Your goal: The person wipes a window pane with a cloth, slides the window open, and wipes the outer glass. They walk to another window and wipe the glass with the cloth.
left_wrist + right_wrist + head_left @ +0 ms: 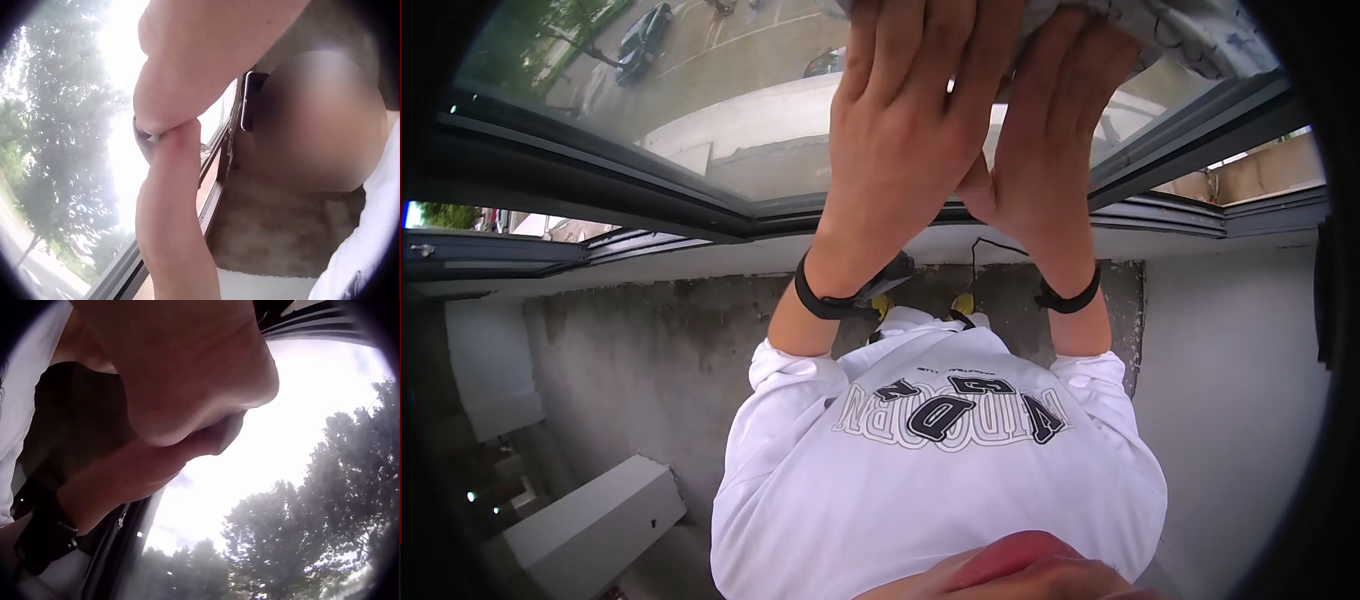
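Note:
A pale patterned cloth [1190, 35] lies at the top of the head view, over the window glass [770, 130]. My left hand [905, 140] reaches up to it with fingers extended, the fingertips cut off by the frame edge. Beside it, my right hand [1050, 150] has its long fingers up against the cloth, thumb pointing toward the left hand. Both hands wear dark wrist straps. In the right wrist view, a small dark bit of cloth [231, 431] shows past the hands. Most of the cloth is hidden.
Dark window frame bars [600, 175] run below and beside the glass. Under the sill are a grey wall [1230, 330] and a dark cable. A white box-like block [600, 520] stands at the lower left. Outside are a parked car [643, 45] and trees [281, 525].

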`<state>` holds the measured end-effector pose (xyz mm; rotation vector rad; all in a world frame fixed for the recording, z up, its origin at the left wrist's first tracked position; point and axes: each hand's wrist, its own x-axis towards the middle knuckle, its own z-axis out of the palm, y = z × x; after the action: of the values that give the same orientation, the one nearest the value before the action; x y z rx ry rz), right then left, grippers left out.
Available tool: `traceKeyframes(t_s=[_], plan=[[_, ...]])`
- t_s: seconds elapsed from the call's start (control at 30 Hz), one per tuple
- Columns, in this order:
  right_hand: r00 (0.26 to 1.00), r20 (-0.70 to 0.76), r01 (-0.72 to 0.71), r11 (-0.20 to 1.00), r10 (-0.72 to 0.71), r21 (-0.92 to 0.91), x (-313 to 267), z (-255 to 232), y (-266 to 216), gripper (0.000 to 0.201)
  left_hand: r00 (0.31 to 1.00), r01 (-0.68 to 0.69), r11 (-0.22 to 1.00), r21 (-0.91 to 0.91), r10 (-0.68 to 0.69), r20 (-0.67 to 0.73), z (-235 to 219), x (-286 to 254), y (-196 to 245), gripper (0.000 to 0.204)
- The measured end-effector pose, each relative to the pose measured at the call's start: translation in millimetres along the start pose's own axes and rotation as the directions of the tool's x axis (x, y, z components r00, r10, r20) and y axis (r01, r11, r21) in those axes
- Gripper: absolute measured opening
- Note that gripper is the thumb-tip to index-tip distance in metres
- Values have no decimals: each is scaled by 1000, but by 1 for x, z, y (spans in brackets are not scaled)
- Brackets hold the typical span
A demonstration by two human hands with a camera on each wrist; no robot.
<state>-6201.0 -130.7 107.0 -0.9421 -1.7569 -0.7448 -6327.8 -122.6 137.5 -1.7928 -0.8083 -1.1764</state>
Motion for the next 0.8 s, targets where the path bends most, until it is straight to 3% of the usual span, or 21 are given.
traceKeyframes(t_s=[0.03, 0.1, 0.13, 0.17, 0.23, 0.3, 0.33, 0.37, 0.4, 0.47, 0.5, 0.57, 0.63, 0.7, 0.77, 0.8], plan=[[974, 215, -76, 996, 65, 43, -26, -6, -13, 84, 956, 204, 978, -50, -188, 227, -10, -31, 18, 48], [841, 518, -198, 980, 155, 29, -107, 9, -32, 75, 891, 200, 980, 1, -182, 417, -5, -124, 39, 45], [807, 573, -238, 967, 143, 93, -144, 19, -41, 66, 821, 197, 980, -17, -156, 549, -7, -168, 47, 41], [820, 555, -232, 968, 141, 97, -146, 29, -37, 66, 767, 156, 986, -56, -85, 636, -9, -188, 50, 36], [806, 584, -138, 990, 96, 28, -157, 27, -53, 65, 799, 146, 988, -41, -94, 594, -10, -169, 36, 36], [879, 460, -178, 981, 124, 75, -90, 12, -48, 68, 852, 223, 975, -9, -190, 487, -21, -111, 21, 40], [935, 344, -151, 977, 91, 152, -54, 5, -43, 73, 907, 251, 968, -25, -226, 357, -25, -79, 8, 47], [970, 237, -94, 977, 48, 190, -24, 2, -40, 77, 939, 180, 979, -94, -143, 314, -28, -55, -10, 67], [980, 196, -64, 982, 28, 178, -12, 3, -41, 76, 946, 182, 977, -108, -144, 290, -32, -39, -16, 67], [991, 135, -18, 989, -3, 149, 1, 6, -42, 75, 984, 164, 986, 34, -166, 68, -16, -31, -20, 67], [993, 117, -2, 991, -14, 134, 0, 8, -42, 74, 965, 226, 974, -6, -224, 136, -21, -39, -16, 58], [930, 361, -135, 977, 67, 164, -46, 19, -52, 65, 917, 299, 954, -4, -286, 276, -26, -78, -2, 47], [831, 552, -185, 968, 61, 170, -112, 31, -66, 56, 858, 294, 951, 96, -307, 412, -22, -165, 20, 46], [764, 645, -175, 964, 4, 201, -161, 48, -78, 52, 808, 294, 946, 139, -323, 493, -18, -239, 35, 41], [856, 515, -92, 971, -36, 221, -155, 53, -80, 45, 758, 307, 943, 126, -323, 566, -22, -253, 30, 41], [879, 475, -76, 970, -45, 232, -123, 47, -80, 40, 734, 298, 945, 132, -315, 601, -23, -252, 24, 44]])
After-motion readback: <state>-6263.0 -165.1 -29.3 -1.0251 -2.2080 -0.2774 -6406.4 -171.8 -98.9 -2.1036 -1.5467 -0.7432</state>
